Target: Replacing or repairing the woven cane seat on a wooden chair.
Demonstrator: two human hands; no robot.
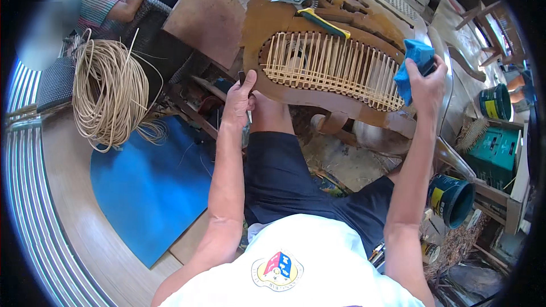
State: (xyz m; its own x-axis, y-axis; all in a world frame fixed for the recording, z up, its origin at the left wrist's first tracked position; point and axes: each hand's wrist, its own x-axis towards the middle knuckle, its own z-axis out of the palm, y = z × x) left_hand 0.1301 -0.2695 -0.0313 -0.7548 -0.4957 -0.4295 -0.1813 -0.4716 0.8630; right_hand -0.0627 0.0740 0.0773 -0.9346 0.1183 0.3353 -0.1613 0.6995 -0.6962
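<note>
My left hand is closed around a slim hand tool; its dark tip sticks up beside my thumb and a handle shows below the fist. Its exact kind is unclear. On the other side, my right hand grips a folded blue cloth at the panel's right end. Between my hands lies a carved brown wooden panel with a curved opening. Pale cane strips cross this opening, woven tightly along its lower edge. Pruning shears with yellow and green handles rest on the panel's upper part.
A big coil of cane hangs at the left above a blue sheet. Farther back, a person's arm shows beside a brown board. Dark green buckets and a green crate stand at the right.
</note>
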